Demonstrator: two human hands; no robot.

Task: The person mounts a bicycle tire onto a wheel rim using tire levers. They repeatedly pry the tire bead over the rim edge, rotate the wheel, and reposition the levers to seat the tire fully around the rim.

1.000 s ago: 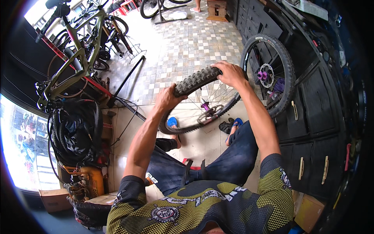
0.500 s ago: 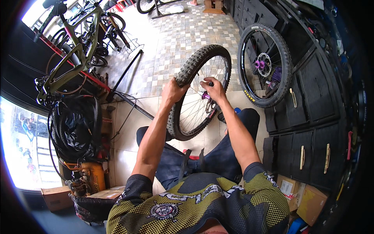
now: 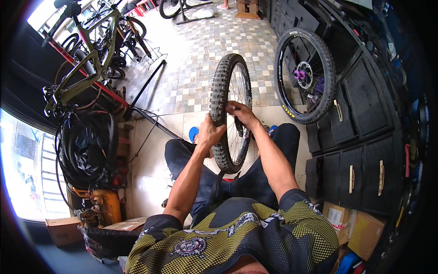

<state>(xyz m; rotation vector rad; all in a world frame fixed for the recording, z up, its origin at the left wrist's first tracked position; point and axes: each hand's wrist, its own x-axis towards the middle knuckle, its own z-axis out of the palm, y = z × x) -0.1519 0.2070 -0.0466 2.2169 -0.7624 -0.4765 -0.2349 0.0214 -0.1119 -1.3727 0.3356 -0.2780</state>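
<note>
A bicycle wheel [image 3: 220,98] with a knobby black tyre stands upright between my knees, its tread turned mostly toward me. My left hand [image 3: 211,131] is closed round the tyre on its left side. On the other side, my right hand [image 3: 243,114] reaches in at the rim and spokes with its fingers bent together. A dark object [image 3: 238,126] shows just below that hand, but I cannot make out what it is. The hub is largely hidden by my right hand and the wheel's edge.
A second wheel [image 3: 329,68] with a purple hub and disc rotor leans against the black cabinets [image 3: 365,169] on the right. At left stand a green bike frame [image 3: 93,59] and hanging black tyres [image 3: 86,146]. Cardboard boxes [image 3: 365,235] sit low at right.
The wheel has turned from showing its spoked side to nearly edge-on. My left hand has moved down along the tyre; my right hand has shifted slightly left and down.
</note>
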